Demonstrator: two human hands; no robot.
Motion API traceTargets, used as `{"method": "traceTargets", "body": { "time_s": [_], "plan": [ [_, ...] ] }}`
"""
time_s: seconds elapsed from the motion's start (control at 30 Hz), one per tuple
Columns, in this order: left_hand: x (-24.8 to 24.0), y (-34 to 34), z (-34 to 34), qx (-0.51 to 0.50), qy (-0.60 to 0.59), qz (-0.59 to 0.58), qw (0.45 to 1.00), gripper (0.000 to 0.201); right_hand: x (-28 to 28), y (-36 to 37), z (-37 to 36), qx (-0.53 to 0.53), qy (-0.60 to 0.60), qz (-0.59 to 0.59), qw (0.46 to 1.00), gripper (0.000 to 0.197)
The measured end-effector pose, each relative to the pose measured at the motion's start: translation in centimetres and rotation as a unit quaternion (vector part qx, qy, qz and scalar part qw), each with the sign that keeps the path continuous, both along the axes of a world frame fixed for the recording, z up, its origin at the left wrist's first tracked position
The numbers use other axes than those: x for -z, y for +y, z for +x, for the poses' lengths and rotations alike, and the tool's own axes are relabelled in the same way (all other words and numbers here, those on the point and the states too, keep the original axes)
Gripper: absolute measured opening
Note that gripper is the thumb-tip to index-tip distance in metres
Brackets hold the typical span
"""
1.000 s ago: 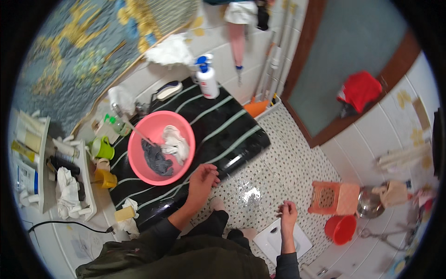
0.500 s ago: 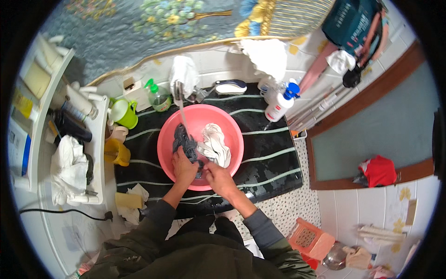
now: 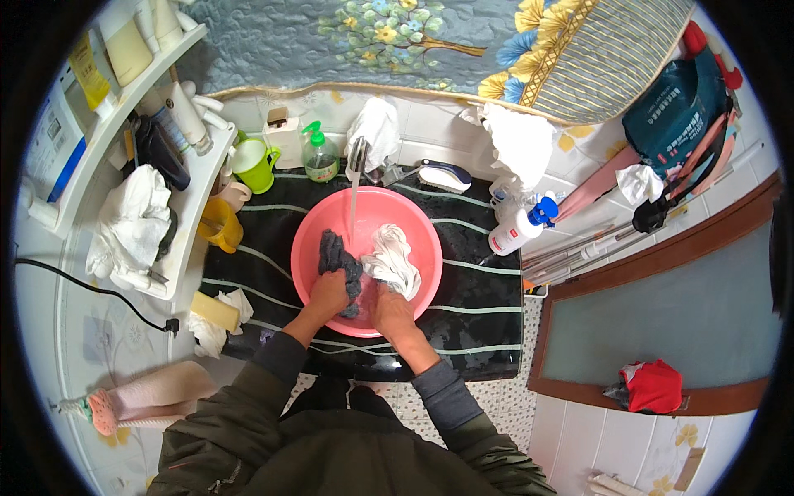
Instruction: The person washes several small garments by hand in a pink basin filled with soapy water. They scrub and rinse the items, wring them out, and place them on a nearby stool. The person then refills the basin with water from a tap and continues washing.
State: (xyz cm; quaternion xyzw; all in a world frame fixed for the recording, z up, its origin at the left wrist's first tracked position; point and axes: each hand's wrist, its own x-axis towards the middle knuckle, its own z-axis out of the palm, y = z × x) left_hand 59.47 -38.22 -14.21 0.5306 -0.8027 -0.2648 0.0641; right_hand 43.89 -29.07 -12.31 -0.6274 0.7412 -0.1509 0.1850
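Observation:
A pink basin (image 3: 301, 236) stands on the black counter, with a stream of water (image 3: 353, 207) falling into it from a metal faucet (image 3: 357, 155). In its left half, a bunched dark grey cloth (image 3: 336, 250) is held by my left hand (image 3: 330, 293), fingers curled over its lower part. A twisted white cloth (image 3: 391, 250) lies in the right half. My right hand (image 3: 392, 310) grips the near end of that white cloth; its fingertips are partly hidden.
Behind the basin are a green pump bottle (image 3: 321, 159) and a scrub brush (image 3: 444, 176). A white bottle with a blue pump (image 3: 514, 233) stands right. Left are a green cup (image 3: 255, 164), a yellow cup (image 3: 221, 225) and a loaded shelf (image 3: 197, 194). The black counter (image 3: 484, 331) is wet.
My right hand has moved from the dark cloth's lower end to the white cloth. My left hand stays on the dark cloth. The head view has shifted, so the scene sits lower.

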Motion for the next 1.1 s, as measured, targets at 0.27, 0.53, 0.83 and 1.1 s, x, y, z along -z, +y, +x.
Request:
{"method": "traceTargets", "body": {
  "time_s": [0.27,0.53,0.83,1.1],
  "plan": [
    [-2.5,0.7,-2.3,-0.029,0.001,-0.034,0.999,0.037,2.2,-3.8,-0.7,-0.115,-0.127,0.187,0.967,0.049],
    [-6.8,-0.5,0.1,-0.024,0.096,-0.211,0.972,0.045,0.9,-5.4,-2.9,0.014,-0.072,0.014,0.997,0.047],
    [-3.7,-2.3,5.4,-0.249,0.228,-0.022,0.941,0.035,-4.5,-2.5,-6.9,0.173,0.117,-0.221,0.953,0.043],
    [-3.7,-2.6,5.3,-0.270,0.213,-0.020,0.939,0.037,-3.2,-2.5,-8.3,0.201,-0.068,-0.101,0.972,0.045]
  ]
}}
